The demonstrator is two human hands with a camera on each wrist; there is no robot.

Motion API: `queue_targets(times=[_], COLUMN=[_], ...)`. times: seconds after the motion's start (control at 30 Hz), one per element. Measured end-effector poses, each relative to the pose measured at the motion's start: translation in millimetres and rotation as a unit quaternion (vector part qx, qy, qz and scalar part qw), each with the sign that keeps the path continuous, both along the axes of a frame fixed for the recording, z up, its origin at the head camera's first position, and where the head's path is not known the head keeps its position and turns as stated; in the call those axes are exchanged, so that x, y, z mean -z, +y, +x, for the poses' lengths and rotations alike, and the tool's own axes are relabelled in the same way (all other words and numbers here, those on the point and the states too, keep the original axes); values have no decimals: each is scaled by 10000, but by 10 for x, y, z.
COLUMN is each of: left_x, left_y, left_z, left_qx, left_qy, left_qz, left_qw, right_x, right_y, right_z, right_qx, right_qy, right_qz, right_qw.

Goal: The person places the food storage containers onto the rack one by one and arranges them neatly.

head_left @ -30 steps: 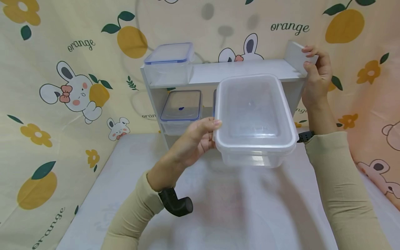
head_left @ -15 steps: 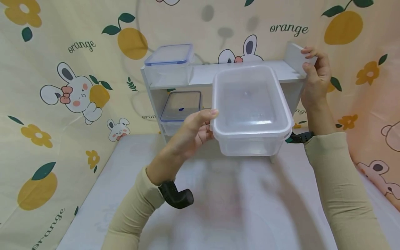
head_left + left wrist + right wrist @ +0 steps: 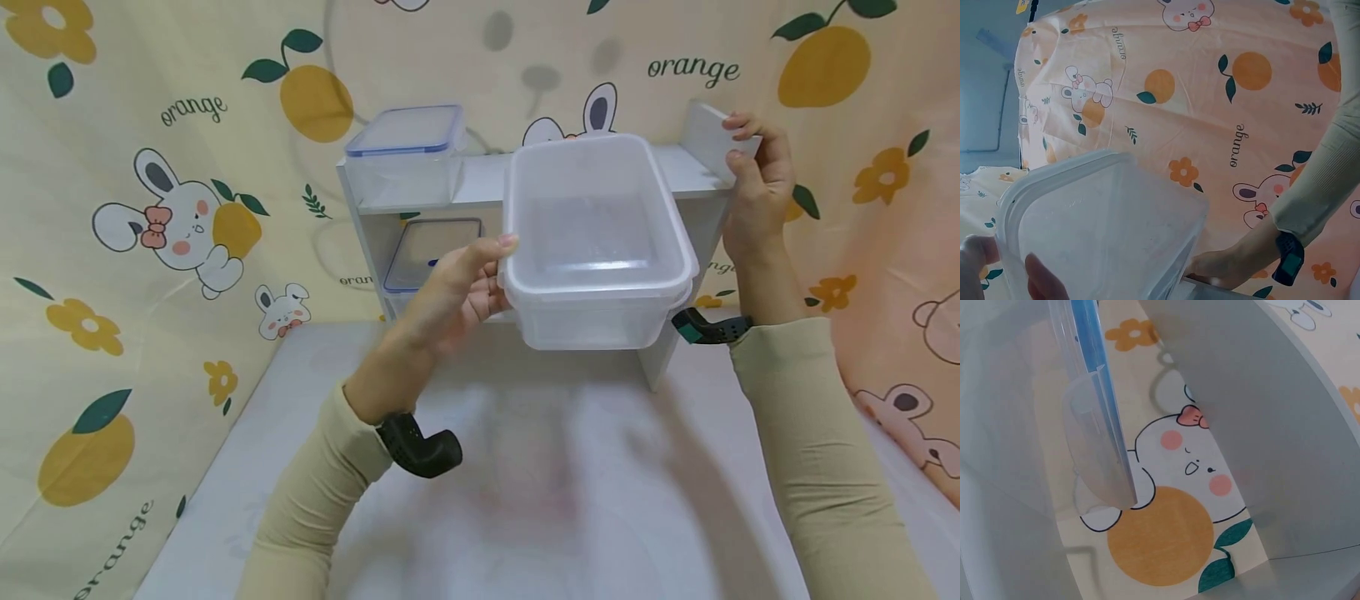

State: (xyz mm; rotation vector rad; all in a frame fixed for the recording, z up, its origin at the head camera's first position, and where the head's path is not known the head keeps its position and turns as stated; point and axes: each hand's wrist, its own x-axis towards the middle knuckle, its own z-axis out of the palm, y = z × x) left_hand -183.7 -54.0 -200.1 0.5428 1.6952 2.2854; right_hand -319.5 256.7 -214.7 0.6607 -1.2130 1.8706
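Observation:
My left hand (image 3: 457, 292) holds a clear plastic food container (image 3: 592, 225) with a whitish lid by its left side. The thumb lies at the lid's rim; other fingers are lower, partly hidden. The container is in the air before the white shelf unit (image 3: 480, 183), its lid facing up and toward me. In the left wrist view, finger ends (image 3: 1044, 278) touch the container wall (image 3: 1104, 231). My right hand (image 3: 761, 183) grips the raised end panel (image 3: 712, 137) at the shelf's right, thumb on the inner face.
A blue-rimmed container (image 3: 405, 162) stands on the shelf top at left. Another blue-rimmed container (image 3: 431, 250) sits in the lower compartment, partly behind my left hand. In the right wrist view, a blue-edged lid (image 3: 1094, 344) shows inside the shelf. Printed cloth (image 3: 225, 350) hangs behind.
The left hand has carried the container up, slightly left and away from me, toward the shelf; it now overlaps the top board. The right hand keeps its grip on the panel.

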Motion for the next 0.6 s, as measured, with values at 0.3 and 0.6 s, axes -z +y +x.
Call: queue_targets(times=[0.3, 0.6], left_x=[-102, -158], left_y=[-7, -39], left_z=[-36, -122], left_qx=[-74, -174], left_qy=[3, -27], left_qz=[27, 242], left_qw=[10000, 9996], right_x=[-26, -16], right_y=[7, 5], right_z=[-17, 1], right_qx=[39, 124], right_qy=[38, -76], right_qz=[52, 33], right_qw=[10000, 9999])
